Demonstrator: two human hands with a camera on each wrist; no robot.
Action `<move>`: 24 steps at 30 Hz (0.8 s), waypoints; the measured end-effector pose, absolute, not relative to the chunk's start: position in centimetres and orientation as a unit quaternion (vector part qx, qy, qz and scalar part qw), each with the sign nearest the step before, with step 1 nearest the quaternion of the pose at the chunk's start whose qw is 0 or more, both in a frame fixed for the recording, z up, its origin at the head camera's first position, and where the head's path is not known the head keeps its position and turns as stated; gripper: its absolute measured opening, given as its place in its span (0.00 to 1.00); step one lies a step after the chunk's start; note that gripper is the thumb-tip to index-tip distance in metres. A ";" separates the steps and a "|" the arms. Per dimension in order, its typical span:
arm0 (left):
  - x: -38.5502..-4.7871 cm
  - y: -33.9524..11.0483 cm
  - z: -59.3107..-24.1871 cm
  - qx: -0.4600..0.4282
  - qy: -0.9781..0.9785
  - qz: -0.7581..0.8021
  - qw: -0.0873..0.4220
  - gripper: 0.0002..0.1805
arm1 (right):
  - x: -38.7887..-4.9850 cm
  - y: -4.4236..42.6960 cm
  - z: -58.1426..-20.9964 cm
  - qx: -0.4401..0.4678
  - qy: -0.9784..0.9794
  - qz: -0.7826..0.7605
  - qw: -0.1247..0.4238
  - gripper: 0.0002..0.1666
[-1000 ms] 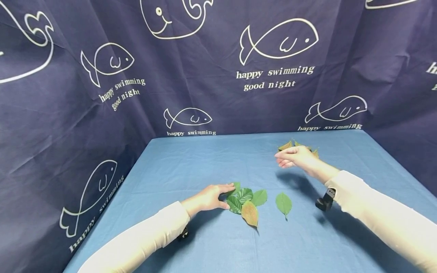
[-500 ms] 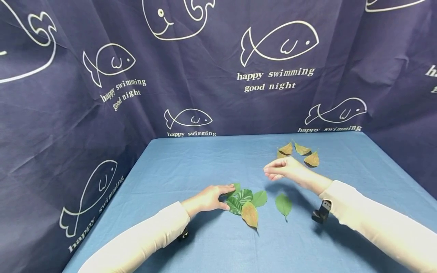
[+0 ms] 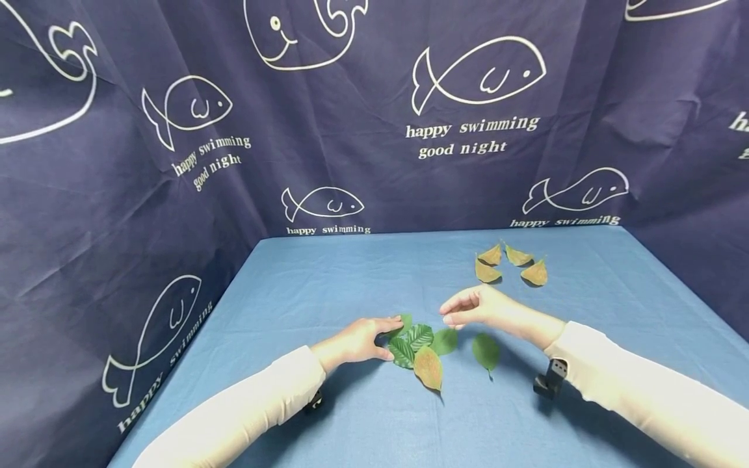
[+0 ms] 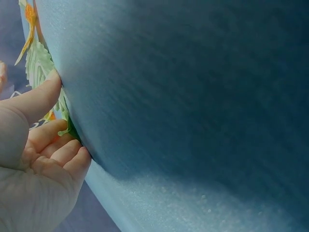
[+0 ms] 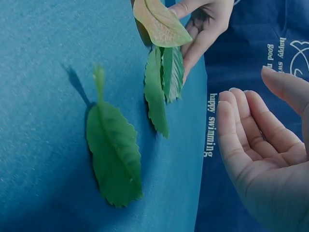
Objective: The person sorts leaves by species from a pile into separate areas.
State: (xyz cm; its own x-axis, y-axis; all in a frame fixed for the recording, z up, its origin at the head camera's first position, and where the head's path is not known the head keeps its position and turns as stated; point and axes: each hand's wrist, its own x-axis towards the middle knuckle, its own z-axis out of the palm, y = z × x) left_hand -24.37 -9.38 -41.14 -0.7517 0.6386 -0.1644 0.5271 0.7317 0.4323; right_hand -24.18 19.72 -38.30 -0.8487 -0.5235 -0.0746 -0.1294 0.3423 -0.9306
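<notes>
Rests the left hand [image 3: 358, 339] at the left side of a small leaf pile [image 3: 414, 340], with fingers loosely extended, tips on the green leaf [image 3: 406, 322] at the far left and thumb by the near ribbed leaf [image 3: 401, 351]. Touches there without curling round anything. Holds the right hand [image 3: 481, 307] above the blue tabletop [image 3: 328, 279], just beyond the smooth leaf [image 3: 446, 342] at the right of the pile, with fingers slightly bent, parted from the thumb and empty. Has another ribbed leaf [image 3: 420, 335] in the middle of the pile and a yellow-brown leaf [image 3: 428, 368] on its near side, with stem pointing near. Has a lone green leaf [image 3: 486, 351] lying just right of the pile, apart from it. Has four dry leaves [image 3: 518, 255] in a loose arc at the far right. Wears white sleeves [image 3: 234, 409]. Faces a dark blue curtain [image 3: 374, 143] printed with white fish and words.
</notes>
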 end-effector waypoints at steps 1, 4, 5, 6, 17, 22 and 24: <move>-24.4 -9.4 -41.2 0.318 0.918 0.183 0.151 0.39 | -24.1 19.7 -38.4 -0.212 0.798 -0.535 0.182 0.23; -24.4 -9.4 -41.3 0.319 0.918 0.184 0.147 0.38 | -23.8 19.6 -38.7 -0.231 0.796 -0.531 0.177 0.23; -24.4 -9.4 -41.3 0.320 0.918 0.185 0.146 0.38 | -23.7 19.5 -38.8 -0.235 0.796 -0.529 0.176 0.23; -24.4 -9.4 -41.4 0.322 0.917 0.185 0.145 0.38 | -23.6 19.5 -38.9 -0.240 0.796 -0.528 0.177 0.23; -24.4 -9.3 -41.2 0.323 0.917 0.182 0.144 0.38 | -22.6 18.3 -40.1 -0.327 0.756 -0.529 0.204 0.23; -24.5 -9.4 -41.3 0.327 0.918 0.176 0.136 0.38 | -21.9 17.9 -40.8 -0.357 0.749 -0.517 0.210 0.22; -24.5 -9.4 -41.3 0.329 0.918 0.177 0.136 0.38 | -21.6 17.7 -40.8 -0.375 0.753 -0.498 0.208 0.23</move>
